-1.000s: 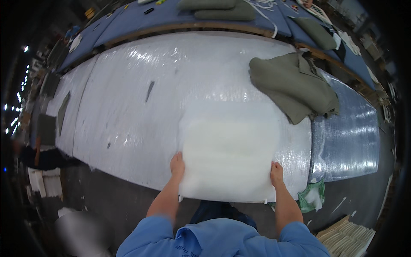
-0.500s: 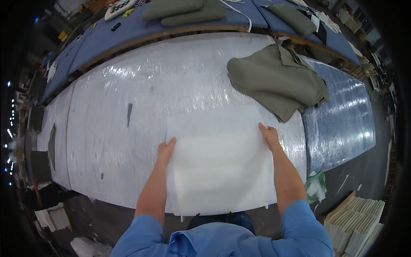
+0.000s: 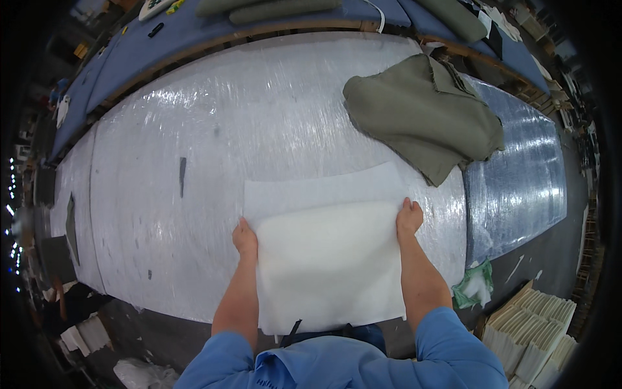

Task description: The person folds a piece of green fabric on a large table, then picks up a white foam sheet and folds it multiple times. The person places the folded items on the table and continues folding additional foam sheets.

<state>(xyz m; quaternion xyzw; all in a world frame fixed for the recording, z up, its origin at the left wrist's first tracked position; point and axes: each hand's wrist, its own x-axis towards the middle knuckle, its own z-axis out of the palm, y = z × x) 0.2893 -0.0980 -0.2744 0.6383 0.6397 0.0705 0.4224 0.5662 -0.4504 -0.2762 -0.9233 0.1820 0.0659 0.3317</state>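
Observation:
A thick cream-white foam pad (image 3: 330, 266) lies against my body at the table's near edge. Under it, a thinner white sheet (image 3: 324, 185) of soft wadding sticks out past the pad's far edge. My left hand (image 3: 245, 238) is closed at the left edge of these layers, thumb up. On the opposite edge, my right hand (image 3: 409, 217) pinches the white sheet, its fingers partly hidden beneath. Both forearms reach along the sides of the pad. Beyond my right hand, a crumpled olive-green fabric piece (image 3: 421, 117) rests on the plastic-wrapped table (image 3: 272, 117).
Blue-topped tables (image 3: 259, 23) with green cushions (image 3: 285, 8) stand along the far side. A stack of cream panels (image 3: 531, 324) sits on the floor at lower right, near a green bag (image 3: 474, 285). Small dark scraps (image 3: 183, 177) lie on the table's left part.
My left hand has moved slightly left and nearer; my right hand has also come nearer. The thin sheet's far edge now shows more distinctly and looks slightly curved. The head view has shifted a little.

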